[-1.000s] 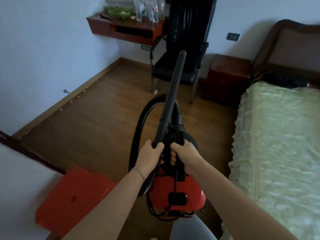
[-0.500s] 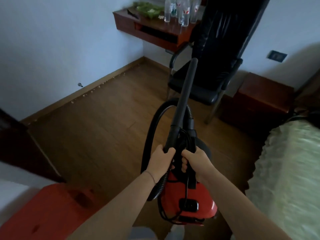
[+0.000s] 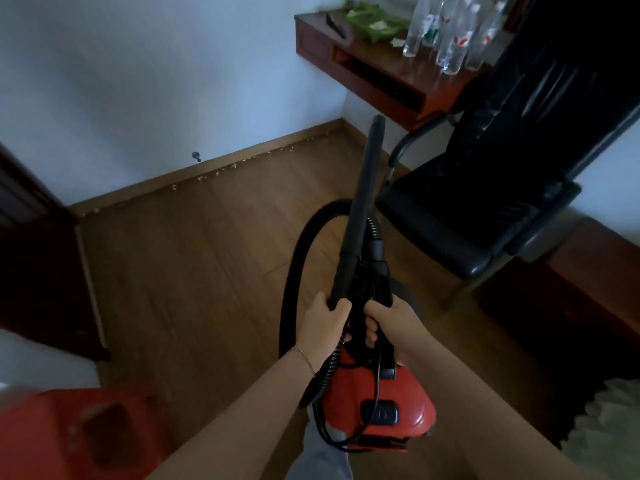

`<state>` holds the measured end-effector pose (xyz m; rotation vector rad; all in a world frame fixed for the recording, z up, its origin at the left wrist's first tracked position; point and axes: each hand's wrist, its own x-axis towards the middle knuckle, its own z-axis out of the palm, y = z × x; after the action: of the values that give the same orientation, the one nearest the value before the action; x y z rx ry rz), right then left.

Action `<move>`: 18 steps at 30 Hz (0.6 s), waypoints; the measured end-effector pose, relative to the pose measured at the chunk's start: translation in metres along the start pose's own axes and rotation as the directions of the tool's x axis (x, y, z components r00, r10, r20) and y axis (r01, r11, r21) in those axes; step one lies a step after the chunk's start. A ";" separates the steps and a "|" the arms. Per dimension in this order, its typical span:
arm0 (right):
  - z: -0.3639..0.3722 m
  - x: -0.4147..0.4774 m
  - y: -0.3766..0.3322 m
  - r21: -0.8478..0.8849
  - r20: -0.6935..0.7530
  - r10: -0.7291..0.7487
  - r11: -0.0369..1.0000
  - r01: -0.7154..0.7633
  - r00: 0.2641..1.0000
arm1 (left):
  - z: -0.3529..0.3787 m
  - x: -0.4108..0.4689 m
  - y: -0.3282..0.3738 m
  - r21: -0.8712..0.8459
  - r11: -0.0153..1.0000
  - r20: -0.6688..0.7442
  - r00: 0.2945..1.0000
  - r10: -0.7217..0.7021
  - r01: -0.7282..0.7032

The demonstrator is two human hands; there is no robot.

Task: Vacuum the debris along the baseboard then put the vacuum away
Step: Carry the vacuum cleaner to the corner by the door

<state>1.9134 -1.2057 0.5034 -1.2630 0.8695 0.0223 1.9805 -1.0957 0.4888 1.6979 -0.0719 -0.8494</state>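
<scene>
I carry a red vacuum (image 3: 398,400) in front of me, above the wooden floor. My right hand (image 3: 389,323) grips its black carry handle together with the bundled cord. My left hand (image 3: 325,323) grips the lower end of the black wand (image 3: 363,202), which points up and away toward the chair. The black hose (image 3: 294,271) loops to the left of the body. Pale crumbs of debris (image 3: 221,171) lie scattered along the wooden baseboard (image 3: 166,181) at the foot of the left wall.
A black chair (image 3: 485,209) stands ahead on the right, under a wall-mounted wooden desk (image 3: 374,74) with several bottles. A red stool (image 3: 79,434) is at lower left, a dark door frame (image 3: 41,271) at left, a bed edge (image 3: 616,427) at lower right.
The view has swung left and closer to the wall corner; the bed has slid out to the right edge. Both hands keep the same grips on the vacuum and wand.
</scene>
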 end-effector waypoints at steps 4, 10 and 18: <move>-0.001 0.060 -0.033 -0.113 0.055 0.011 0.994 -0.005 0.998 | 0.003 0.056 0.020 -0.034 0.999 -0.084 0.996 -0.032 0.029; 0.003 0.138 -0.085 -0.232 0.176 0.036 0.973 0.006 0.984 | -0.001 0.121 0.052 -0.091 0.995 -0.205 0.977 -0.056 0.038; 0.012 0.229 -0.123 -0.356 0.334 0.116 0.935 0.011 0.936 | -0.001 0.187 0.073 -0.126 0.991 -0.382 0.920 -0.084 0.039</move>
<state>2.1353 -1.3380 0.4714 -1.5117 0.6021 0.4543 2.1457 -1.2059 0.4605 1.7340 0.2970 -0.5380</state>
